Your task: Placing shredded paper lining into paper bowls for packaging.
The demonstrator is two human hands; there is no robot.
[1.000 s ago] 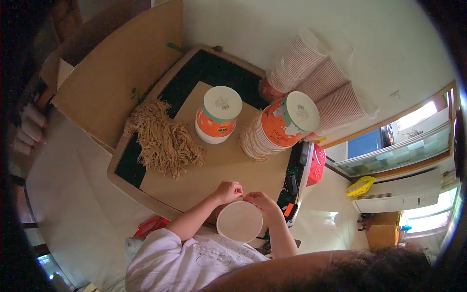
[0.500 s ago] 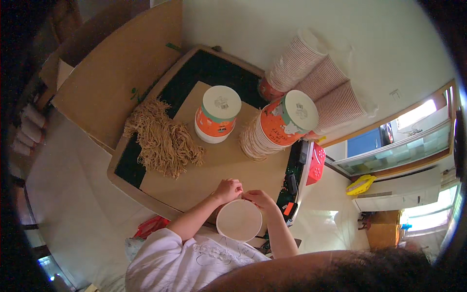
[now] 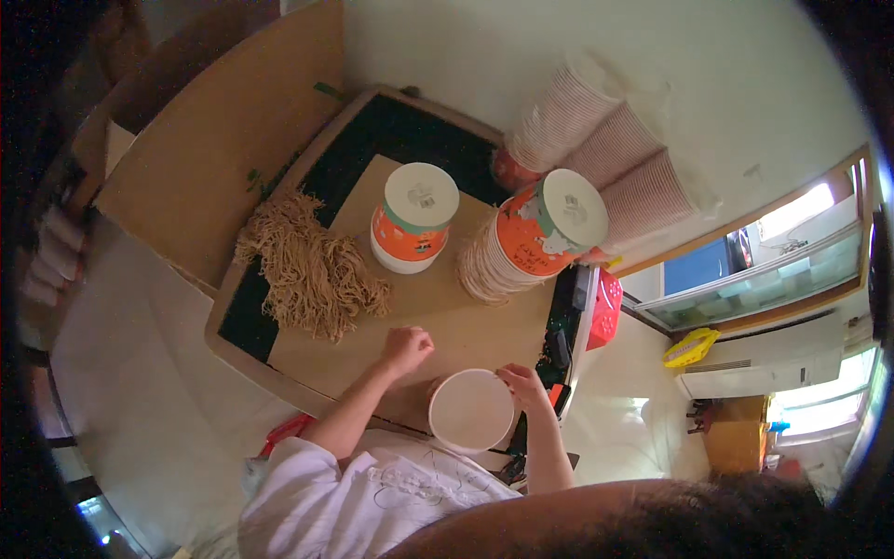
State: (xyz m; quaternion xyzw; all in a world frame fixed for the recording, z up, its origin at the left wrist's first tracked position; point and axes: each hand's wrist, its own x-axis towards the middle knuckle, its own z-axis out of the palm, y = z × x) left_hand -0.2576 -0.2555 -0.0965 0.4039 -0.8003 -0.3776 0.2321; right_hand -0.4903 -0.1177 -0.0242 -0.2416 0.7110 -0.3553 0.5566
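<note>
A white-mouthed paper bucket (image 3: 472, 413) is in front of my body, its round opening facing up. My right hand (image 3: 526, 385) pinches its right rim. Off the bucket's upper left, over the cardboard sheet, my left hand (image 3: 408, 351) is closed with its fingers curled together; whether anything small is in them I cannot make out. A heap of tan twisted paper cords (image 3: 321, 270) lies on the left of the sheet. Upside down on the sheet stands an orange and green paper bucket (image 3: 410, 238). Right of it leans a nested stack of such buckets (image 3: 535, 233).
The cardboard sheet (image 3: 447, 326) covers part of a dark green table. Long plastic-wrapped stacks of buckets (image 3: 605, 140) lie along the wall. A red plastic basket (image 3: 605, 309) and small black items (image 3: 559, 352) are at the right edge. A big cardboard panel (image 3: 223, 140) rises at left.
My left hand has come away from the bucket's rim, up and to the left. My right hand and the bucket have shifted a little to the right.
</note>
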